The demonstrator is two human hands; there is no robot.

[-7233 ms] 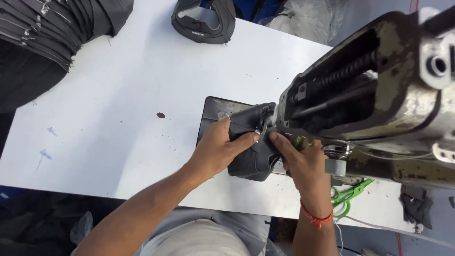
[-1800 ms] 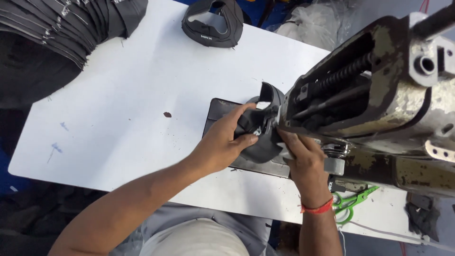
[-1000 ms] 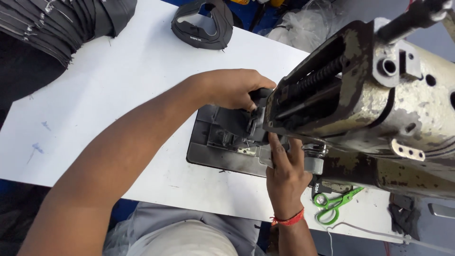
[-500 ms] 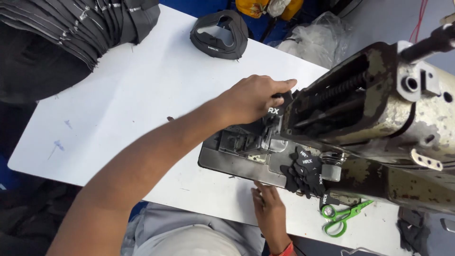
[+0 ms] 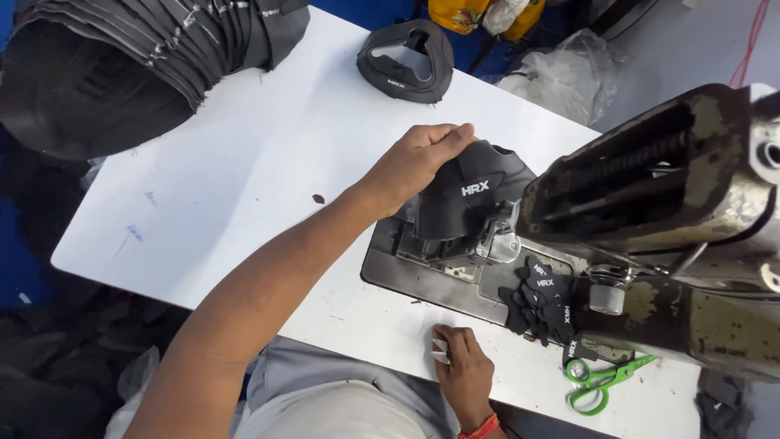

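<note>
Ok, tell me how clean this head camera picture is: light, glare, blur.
Head view: even, soft light with faint shadows on the white table; no strong glare, only a dull sheen on the sewing machine; left hand on the black piece and right hand read sharp; frame edges look slightly stretched.

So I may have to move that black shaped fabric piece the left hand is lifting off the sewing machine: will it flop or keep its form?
The black fabric piece probably keeps some form: it stands domed under the left hand. It looks light, since fingertips alone hold it. The finished piece lying on the white table also holds its curve, so likely semi-stiff.
</note>
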